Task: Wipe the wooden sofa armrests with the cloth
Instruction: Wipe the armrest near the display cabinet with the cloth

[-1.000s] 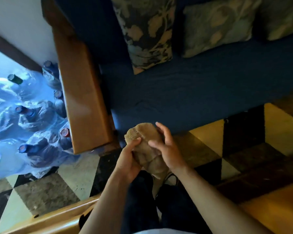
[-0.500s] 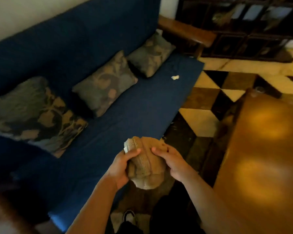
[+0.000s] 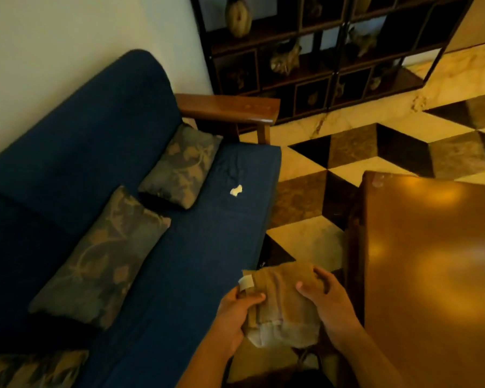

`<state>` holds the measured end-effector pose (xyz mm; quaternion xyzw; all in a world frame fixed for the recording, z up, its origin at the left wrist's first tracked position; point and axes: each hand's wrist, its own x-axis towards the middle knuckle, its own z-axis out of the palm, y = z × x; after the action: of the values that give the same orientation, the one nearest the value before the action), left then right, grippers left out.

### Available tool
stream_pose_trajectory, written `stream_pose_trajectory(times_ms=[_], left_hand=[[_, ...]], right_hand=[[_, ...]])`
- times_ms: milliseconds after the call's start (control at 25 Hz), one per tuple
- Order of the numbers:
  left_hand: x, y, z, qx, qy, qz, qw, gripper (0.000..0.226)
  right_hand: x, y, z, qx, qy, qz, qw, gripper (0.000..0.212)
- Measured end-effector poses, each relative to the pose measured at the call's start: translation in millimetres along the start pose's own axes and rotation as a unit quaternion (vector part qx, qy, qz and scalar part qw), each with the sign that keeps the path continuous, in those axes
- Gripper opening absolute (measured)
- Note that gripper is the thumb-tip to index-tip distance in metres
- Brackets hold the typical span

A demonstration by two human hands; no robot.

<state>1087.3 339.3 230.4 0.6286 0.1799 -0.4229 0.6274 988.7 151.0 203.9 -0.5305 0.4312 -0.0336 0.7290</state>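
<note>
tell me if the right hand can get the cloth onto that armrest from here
Probably not yet. The right hand holds the cloth with the left hand near the body, and the armrest is at the sofa's far end. Nothing blocks the way.

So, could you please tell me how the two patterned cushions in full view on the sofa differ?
The nearer cushion looks longer and lies closer to the hands; the farther cushion looks shorter and sits beside the wooden armrest. Both lean against the blue sofa backrest and share the same leafy pattern.
</note>
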Motion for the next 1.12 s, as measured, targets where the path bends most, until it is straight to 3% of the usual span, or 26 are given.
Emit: stream_pose_trajectory(times_ms=[320, 560, 680, 880, 1120], left_hand=[[141.3, 148.5, 87.8, 0.01, 0.061, 0.015, 0.998, 0.063], [279.9, 266.2, 105.3, 0.0, 0.03, 0.028, 0.999, 0.069], [325.1, 329.7, 116.2, 0.013, 0.041, 0.017, 0.999, 0.06], [413.4, 426.1, 144.8, 0.059, 0.062, 0.029, 0.996, 0.028], [543.4, 513.1, 201.1, 0.088, 0.154, 0.02, 0.984, 0.023]], right_hand=[[181.4, -150.4, 23.3, -0.089, 0.025, -0.027, 0.995, 0.046], [324.4, -248.3, 81.4, -0.157, 0.056, -0.058, 0.984, 0.055], [383.5, -299.8, 102.0, -0.175, 0.043, -0.052, 0.982, 0.055], [501.6, -363.0, 126.6, -0.188, 0.049, -0.009, 0.981, 0.056], [674.0, -423.2, 143.9, -0.252, 0.003, -0.009, 0.968, 0.05]])
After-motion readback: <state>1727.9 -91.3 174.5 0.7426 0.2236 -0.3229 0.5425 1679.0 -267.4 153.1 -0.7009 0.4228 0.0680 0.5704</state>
